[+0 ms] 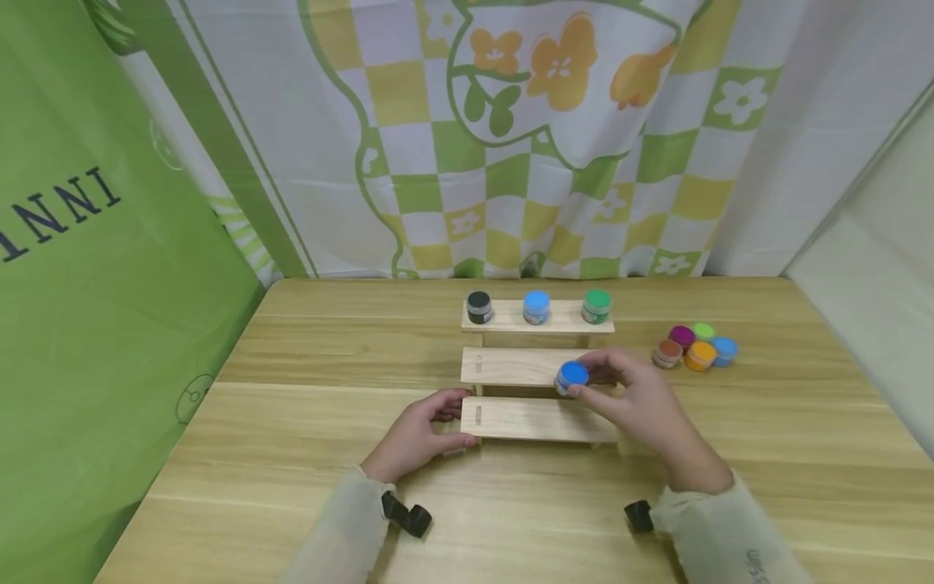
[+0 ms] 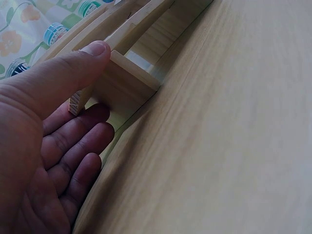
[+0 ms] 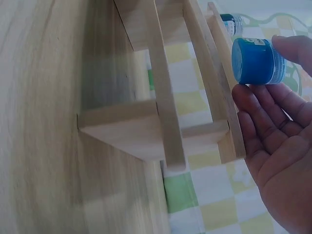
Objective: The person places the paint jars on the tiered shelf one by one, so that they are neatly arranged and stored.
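A small wooden three-tier stand (image 1: 538, 418) sits on the table. At the left end of its lowest tier, my left hand (image 1: 426, 430) holds the board, the thumb at the front corner and the fingers curled behind. My right hand (image 1: 645, 401) pinches a blue paint jar (image 1: 572, 378) between thumb and fingers, in front of the middle tier's right part. In the right wrist view the jar (image 3: 256, 61) is tipped on its side in that camera's picture. Along the top tier stand a black jar (image 1: 479, 307), a light blue jar (image 1: 536, 307) and a green jar (image 1: 597, 307).
Right of the stand several more paint jars cluster on the table: orange (image 1: 700, 356), brown (image 1: 667, 354), purple (image 1: 682, 337), light green (image 1: 704, 331) and blue (image 1: 725, 351). A patterned curtain (image 1: 511, 162) hangs behind the wooden table (image 1: 328, 357).
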Demonstrator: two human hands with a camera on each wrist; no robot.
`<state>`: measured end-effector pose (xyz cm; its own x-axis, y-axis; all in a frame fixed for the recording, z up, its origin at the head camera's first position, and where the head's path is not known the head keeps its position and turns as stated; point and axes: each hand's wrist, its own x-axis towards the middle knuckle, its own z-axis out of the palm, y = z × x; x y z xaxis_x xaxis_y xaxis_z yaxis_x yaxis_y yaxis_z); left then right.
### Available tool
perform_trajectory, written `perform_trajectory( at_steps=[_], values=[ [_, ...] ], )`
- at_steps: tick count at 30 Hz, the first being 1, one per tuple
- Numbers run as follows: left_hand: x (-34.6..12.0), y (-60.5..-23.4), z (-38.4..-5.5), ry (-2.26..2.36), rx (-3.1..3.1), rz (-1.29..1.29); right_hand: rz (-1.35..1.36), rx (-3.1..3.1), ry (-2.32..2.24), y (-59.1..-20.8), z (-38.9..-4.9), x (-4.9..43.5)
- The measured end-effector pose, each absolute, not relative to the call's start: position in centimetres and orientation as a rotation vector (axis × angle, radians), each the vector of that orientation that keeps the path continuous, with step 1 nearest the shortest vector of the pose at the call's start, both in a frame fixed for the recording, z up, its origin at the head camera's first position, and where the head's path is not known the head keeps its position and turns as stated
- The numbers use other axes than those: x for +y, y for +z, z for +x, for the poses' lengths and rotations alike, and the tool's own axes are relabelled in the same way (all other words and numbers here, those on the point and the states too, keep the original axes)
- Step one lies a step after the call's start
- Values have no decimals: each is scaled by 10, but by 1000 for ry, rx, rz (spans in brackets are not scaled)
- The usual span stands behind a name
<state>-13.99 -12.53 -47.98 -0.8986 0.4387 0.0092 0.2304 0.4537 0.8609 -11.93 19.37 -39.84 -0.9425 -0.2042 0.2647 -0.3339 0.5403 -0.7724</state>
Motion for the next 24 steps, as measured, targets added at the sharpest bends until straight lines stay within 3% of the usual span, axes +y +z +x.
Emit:
perform_trajectory(
  at_steps=[24],
  values=[
    [-124, -478, -141, 1427, 2482, 619, 298, -2681, 1339, -395, -134, 148]
  ],
)
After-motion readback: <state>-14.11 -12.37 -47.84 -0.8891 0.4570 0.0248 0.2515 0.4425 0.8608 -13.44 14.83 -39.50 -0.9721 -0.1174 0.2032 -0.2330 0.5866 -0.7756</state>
